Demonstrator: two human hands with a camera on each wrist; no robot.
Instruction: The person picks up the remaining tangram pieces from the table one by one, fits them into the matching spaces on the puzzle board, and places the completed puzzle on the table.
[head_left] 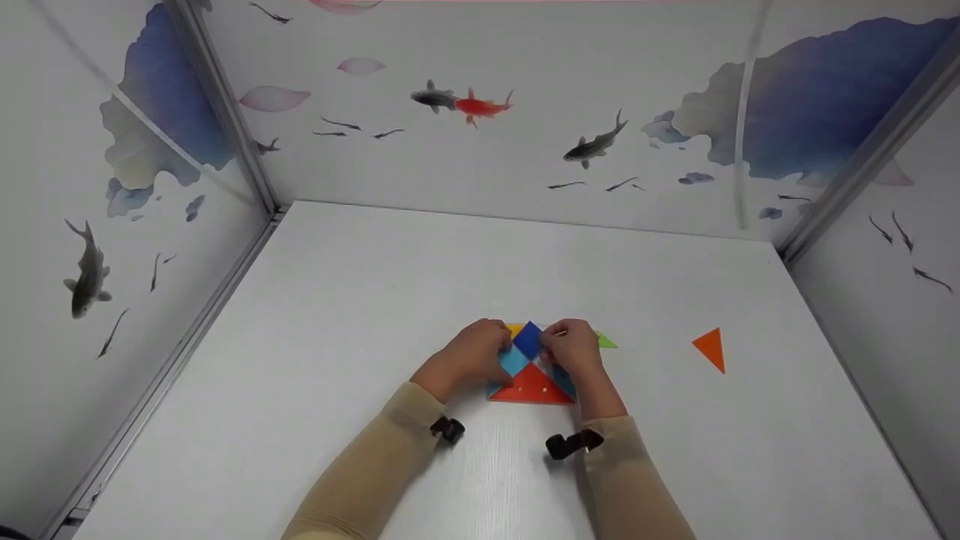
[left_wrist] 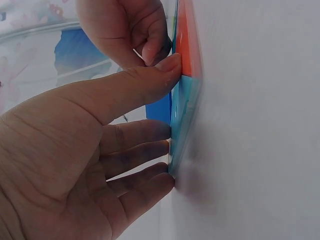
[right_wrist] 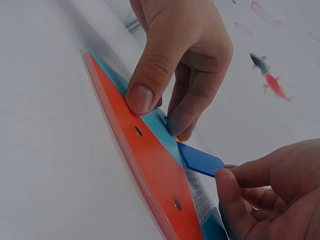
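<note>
A tangram puzzle lies on the table, with a large orange-red triangle (head_left: pixel 534 388) along its near edge. Beside that triangle sits a light blue piece (head_left: pixel 513 362). My left hand (head_left: pixel 471 349) rests on the puzzle's left side, its thumb pressing the orange-red triangle and its fingers touching the light blue area. Between thumb and fingertip, my right hand (head_left: pixel 574 345) pinches a dark blue square (right_wrist: pixel 201 159). The square is tilted, one corner at the textured bare part of the base (right_wrist: pixel 196 187). A yellow piece (head_left: pixel 515 328) shows partly behind the left fingers.
A loose orange triangle (head_left: pixel 709 349) lies on the white table (head_left: pixel 390 285) to the right. The tip of a light green piece (head_left: pixel 607 341) shows past the right hand. White panels printed with fish (head_left: pixel 596 140) surround the table on the left, back and right.
</note>
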